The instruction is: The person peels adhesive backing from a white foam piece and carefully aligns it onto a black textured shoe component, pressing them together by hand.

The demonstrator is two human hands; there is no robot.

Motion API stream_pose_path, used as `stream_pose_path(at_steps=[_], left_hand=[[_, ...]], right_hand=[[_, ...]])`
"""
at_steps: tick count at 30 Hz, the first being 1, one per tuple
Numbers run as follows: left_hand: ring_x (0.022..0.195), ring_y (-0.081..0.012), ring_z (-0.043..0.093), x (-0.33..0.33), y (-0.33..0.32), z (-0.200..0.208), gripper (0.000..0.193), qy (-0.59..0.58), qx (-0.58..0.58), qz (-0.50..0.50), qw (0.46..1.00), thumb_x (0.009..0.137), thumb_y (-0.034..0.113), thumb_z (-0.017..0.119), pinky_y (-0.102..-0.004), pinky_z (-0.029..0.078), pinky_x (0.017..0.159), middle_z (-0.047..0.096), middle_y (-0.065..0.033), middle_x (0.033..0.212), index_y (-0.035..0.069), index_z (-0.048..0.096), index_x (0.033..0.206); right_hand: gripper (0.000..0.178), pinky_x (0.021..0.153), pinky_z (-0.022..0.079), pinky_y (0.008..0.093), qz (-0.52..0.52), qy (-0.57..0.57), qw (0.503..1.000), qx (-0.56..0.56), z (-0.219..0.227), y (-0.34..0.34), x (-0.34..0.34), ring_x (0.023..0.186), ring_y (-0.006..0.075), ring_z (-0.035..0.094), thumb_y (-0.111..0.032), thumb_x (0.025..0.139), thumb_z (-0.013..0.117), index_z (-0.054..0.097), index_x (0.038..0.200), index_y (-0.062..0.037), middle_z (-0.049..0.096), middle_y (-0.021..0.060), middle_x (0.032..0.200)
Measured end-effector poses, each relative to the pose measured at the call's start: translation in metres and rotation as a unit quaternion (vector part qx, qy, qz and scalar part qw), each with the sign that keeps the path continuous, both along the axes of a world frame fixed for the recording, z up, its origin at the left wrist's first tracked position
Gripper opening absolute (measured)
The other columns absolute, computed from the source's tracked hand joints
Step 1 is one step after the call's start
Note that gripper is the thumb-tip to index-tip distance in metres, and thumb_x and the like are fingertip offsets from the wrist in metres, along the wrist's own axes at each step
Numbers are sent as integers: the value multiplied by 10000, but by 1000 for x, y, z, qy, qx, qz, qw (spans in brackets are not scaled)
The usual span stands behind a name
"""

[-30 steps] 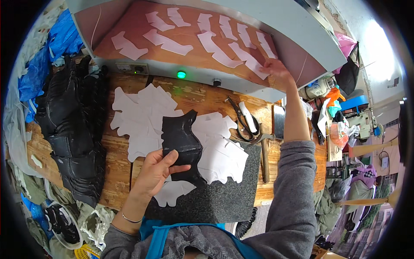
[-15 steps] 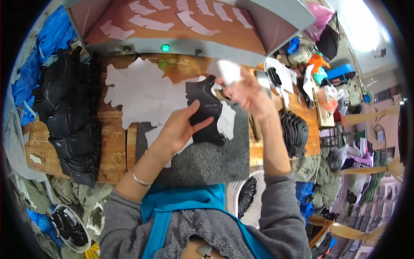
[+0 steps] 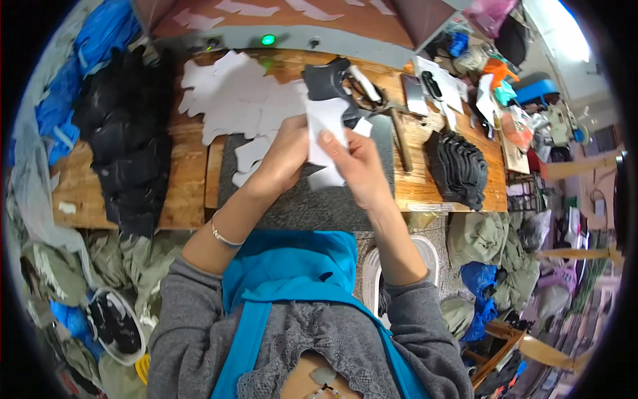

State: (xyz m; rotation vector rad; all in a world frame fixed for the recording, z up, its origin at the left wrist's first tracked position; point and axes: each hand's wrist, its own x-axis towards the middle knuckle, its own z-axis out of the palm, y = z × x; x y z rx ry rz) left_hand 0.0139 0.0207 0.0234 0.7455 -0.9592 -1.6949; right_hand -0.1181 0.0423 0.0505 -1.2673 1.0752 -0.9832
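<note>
A white, shaped sheet piece [image 3: 327,123] is held up between my two hands, over the dark grey slab [image 3: 292,211]. My left hand [image 3: 287,156], its fingers curled, is closed at the piece's left edge. On the other side my right hand [image 3: 364,166] pinches it, thumb on top. Just beyond lies a black shaped piece [image 3: 325,78], partly covered by the white one. Another bit of white sheet [image 3: 325,177] shows below the held piece. Overlapping white cut pieces [image 3: 229,96] spread over the bench and the slab's far left corner.
A long stack of black pieces [image 3: 133,146] lies at the left, a smaller black stack [image 3: 457,167] at the right. A hammer [image 3: 401,138] and scissors [image 3: 367,96] lie right of the slab. At the back stands a grey-framed box [image 3: 359,41] with a green light.
My right hand has brought the white piece down from the upper right. My left hand has left the black piece and now meets the right at the white piece. The view has shifted.
</note>
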Motion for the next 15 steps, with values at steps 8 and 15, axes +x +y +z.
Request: stream_pose_path(at_steps=[8,15], left_hand=[[922,-166,611,30,13,18,363,148,124,-15,981,957,300,401,-340,566,728,599,-100,1064,4,476,1153],[668,-106,554,31,24,20,338,86,159,-56,982,944,335,432,-243,536,521,573,-35,813,20,554,960]], right_hand=[[241,771,454,244,-136,-32,953,-267,25,8,-7,839,101,569,-145,873,606,556,1047,14,612,59,957],[214,719,472,229,-265,-77,897,-344,15,23,24,811,103,572,48,821,588,529,1027,44,596,82,934]])
